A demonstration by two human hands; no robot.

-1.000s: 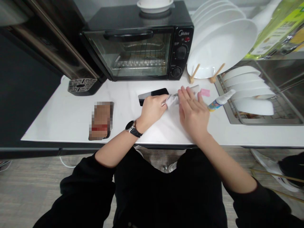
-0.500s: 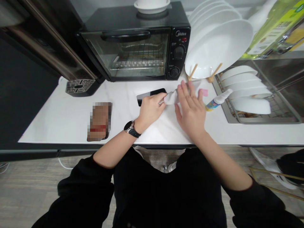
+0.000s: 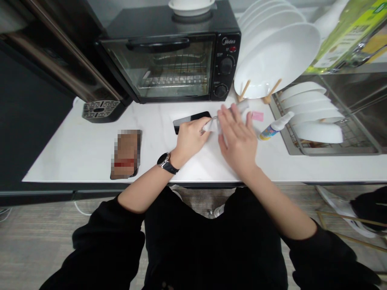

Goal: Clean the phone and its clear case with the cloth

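Note:
A crumpled light-grey cloth [image 3: 213, 125] lies between my two hands above the counter. My left hand [image 3: 191, 137], with a dark watch on its wrist, is closed in a pinch at the cloth's left end. A thin metallic-looking edge shows at its fingertips; the rest is hidden. My right hand [image 3: 237, 141] presses over the cloth, fingers stretched forward and thumb low, and part of the cloth sticks out beyond the fingertips. Behind my left hand lies a flat black-and-grey object [image 3: 188, 120]. A pink slip [image 3: 257, 116] and a small spray bottle [image 3: 270, 131] lie right of my right hand.
A black toaster oven [image 3: 169, 64] stands behind, with a white dish [image 3: 192, 8] on top. White plates [image 3: 281, 60] lean in a rack, and bowls [image 3: 317, 132] sit by the sink. A phone-like object [image 3: 125, 155], partly pixelated, lies left. A drip tray [image 3: 99, 109] stands farther back.
My right hand has shifted a little left towards my left hand, and the cloth has moved with it. More of the pink slip and spray bottle shows. My left hand stays nearly still.

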